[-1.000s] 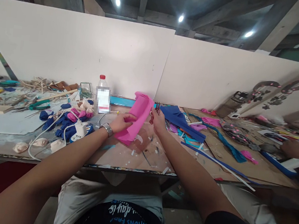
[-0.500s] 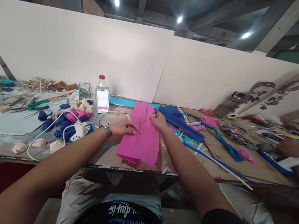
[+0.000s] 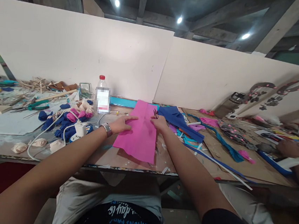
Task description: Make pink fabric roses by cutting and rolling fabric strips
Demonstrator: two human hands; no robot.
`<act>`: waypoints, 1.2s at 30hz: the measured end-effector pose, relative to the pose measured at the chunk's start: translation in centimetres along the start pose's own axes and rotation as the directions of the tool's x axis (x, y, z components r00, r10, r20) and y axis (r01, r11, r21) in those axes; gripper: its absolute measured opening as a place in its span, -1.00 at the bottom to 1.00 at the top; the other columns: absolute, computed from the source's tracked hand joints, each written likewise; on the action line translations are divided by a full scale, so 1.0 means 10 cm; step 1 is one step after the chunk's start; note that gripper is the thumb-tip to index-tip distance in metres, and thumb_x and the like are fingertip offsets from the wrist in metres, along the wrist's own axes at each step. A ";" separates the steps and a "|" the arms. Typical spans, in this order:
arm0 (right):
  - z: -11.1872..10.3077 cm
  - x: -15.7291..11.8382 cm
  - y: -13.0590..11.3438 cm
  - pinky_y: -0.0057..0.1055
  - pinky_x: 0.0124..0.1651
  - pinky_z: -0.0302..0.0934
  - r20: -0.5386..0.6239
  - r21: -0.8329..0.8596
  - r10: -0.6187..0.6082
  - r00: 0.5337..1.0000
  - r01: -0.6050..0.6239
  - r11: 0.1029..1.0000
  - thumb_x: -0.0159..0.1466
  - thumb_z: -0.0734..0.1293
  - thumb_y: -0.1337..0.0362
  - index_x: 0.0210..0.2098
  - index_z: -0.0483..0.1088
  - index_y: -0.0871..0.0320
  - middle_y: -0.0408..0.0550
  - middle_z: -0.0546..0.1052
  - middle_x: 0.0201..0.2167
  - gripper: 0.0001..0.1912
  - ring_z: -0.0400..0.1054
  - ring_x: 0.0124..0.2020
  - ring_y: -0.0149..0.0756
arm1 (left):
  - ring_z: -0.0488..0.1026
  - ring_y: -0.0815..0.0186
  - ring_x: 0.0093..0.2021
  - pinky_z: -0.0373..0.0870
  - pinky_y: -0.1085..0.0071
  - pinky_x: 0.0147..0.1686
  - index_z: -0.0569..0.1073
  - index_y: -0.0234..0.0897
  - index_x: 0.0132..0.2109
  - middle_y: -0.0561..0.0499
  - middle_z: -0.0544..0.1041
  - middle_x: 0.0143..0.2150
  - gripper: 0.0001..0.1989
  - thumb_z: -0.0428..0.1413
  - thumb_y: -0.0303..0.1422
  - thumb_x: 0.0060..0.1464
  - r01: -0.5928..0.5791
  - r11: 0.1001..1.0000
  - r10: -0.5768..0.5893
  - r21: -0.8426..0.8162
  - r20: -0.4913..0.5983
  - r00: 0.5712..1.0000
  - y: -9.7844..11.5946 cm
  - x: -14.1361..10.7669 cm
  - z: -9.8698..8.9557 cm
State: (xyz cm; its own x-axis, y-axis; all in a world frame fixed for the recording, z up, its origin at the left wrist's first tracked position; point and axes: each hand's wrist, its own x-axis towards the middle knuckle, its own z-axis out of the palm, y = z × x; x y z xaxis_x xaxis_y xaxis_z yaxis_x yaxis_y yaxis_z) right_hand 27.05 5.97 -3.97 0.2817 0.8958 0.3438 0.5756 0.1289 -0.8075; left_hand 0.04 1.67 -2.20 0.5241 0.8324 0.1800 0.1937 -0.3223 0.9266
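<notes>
A sheet of pink crepe paper lies lengthwise on the table in front of me, with fold lines running along it. My left hand rests on its left edge, thumb and fingers apart. At the right edge, my right hand is closed around what looks like a small pair of scissors. Their dark tips point up and away from me, and the handles are hidden in my fingers. Just right of that hand lies folded blue crepe paper.
A red-capped bottle stands behind my left hand. To the left are blue and pink paper flowers, a white cable with a plug and green-handled pliers. A white strip lies at right, near another person's hand.
The pink paper's near end has opened out flatter and shifted slightly left. My left hand has moved from on top of the paper to its left edge, fingers spreading. My right hand stays nearly in place.
</notes>
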 end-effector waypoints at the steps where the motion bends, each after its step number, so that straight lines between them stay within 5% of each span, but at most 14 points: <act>1: -0.01 0.00 0.00 -0.34 -0.32 0.30 0.004 0.006 0.013 1.000 -0.013 1.000 -0.06 0.38 0.40 -0.39 0.56 0.21 -0.08 0.53 -0.53 -0.80 0.41 -0.46 -0.23 | 0.53 0.05 0.06 0.56 0.17 -0.02 0.50 -0.13 0.23 -0.08 0.50 0.25 -0.27 0.20 -0.54 -0.17 -0.005 1.000 0.005 0.018 -0.017 1.000 0.00 0.00 0.00; 6: -0.03 -0.01 -0.11 -0.34 -0.27 0.34 -0.013 0.065 0.002 1.000 -0.001 0.998 0.02 0.39 0.32 -0.21 0.58 0.24 -0.07 0.57 -0.44 -0.68 0.42 -0.40 -0.26 | 0.32 0.07 0.35 0.15 0.10 0.41 0.42 -0.08 0.31 0.02 0.40 0.36 -0.18 0.16 -0.60 -0.17 -0.185 0.974 0.193 0.133 -0.050 0.980 0.03 0.01 -0.01; 16: -0.07 -0.14 -0.41 -0.44 -0.50 0.22 -0.097 0.307 -0.145 0.985 0.168 0.937 0.20 0.37 0.09 0.12 0.45 0.16 -0.14 0.50 -0.40 -0.47 0.20 -0.59 -0.44 | 0.23 0.05 0.40 0.08 0.11 0.43 0.22 -0.15 0.44 -0.02 0.27 0.44 -0.16 0.11 -0.55 -0.02 -0.414 0.780 0.486 0.469 -0.037 0.873 0.12 -0.04 -0.10; 19: -0.03 -0.17 -0.42 -0.50 -0.57 0.16 -0.022 0.337 -0.108 0.994 0.109 0.935 0.19 0.36 0.08 0.13 0.43 0.13 -0.08 0.54 -0.27 -0.47 0.19 -0.56 -0.45 | 0.25 0.00 0.38 0.10 0.06 0.41 0.20 -0.20 0.45 -0.10 0.31 0.41 -0.14 0.12 -0.55 -0.04 -0.315 0.805 0.427 0.503 -0.122 0.896 -0.01 0.03 -0.17; 24: 0.06 -0.17 -0.33 -0.57 -0.60 0.13 0.099 0.260 0.040 0.994 -0.065 0.963 0.17 0.37 0.14 0.02 0.44 0.17 0.03 0.53 -0.04 -0.56 0.32 -0.38 -0.37 | 0.37 -0.09 0.29 0.22 0.03 0.33 0.34 -0.33 0.34 -0.28 0.41 0.31 -0.18 0.23 -0.51 -0.15 0.074 0.945 0.038 0.319 -0.330 0.943 -0.32 0.17 -0.22; 30: 0.08 -0.22 -0.32 -0.59 -0.58 0.07 0.155 0.239 0.073 0.985 -0.109 0.965 0.19 0.38 0.21 -0.07 0.45 0.19 -0.04 0.52 -0.20 -0.67 0.23 -0.47 -0.45 | 0.40 -0.02 0.26 0.29 0.13 0.29 0.33 -0.29 0.33 -0.24 0.41 0.31 -0.19 0.24 -0.55 -0.13 0.091 0.948 0.040 0.305 -0.398 0.916 -0.37 0.20 -0.23; 36: 0.15 -0.31 -0.41 -0.55 -0.62 -0.04 0.247 0.267 0.069 0.967 -0.136 0.954 0.32 0.29 0.03 -0.21 0.42 0.16 -0.18 0.36 -0.50 -0.70 0.06 -0.64 -0.50 | 0.51 0.08 0.10 0.41 0.12 0.16 0.34 -0.32 0.24 -0.26 0.48 0.20 -0.34 0.22 -0.55 -0.05 0.005 0.994 0.057 0.110 -0.551 0.833 -0.39 0.21 -0.22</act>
State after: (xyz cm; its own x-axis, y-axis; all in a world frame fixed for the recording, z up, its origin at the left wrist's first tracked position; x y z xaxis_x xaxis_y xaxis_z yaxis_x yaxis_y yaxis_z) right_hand 22.67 3.33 -2.39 0.1226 0.9798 0.1583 0.3054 0.1145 -0.9453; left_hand -1.46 5.72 -4.71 -0.0094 0.9230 0.3847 0.2862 -0.3662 0.8854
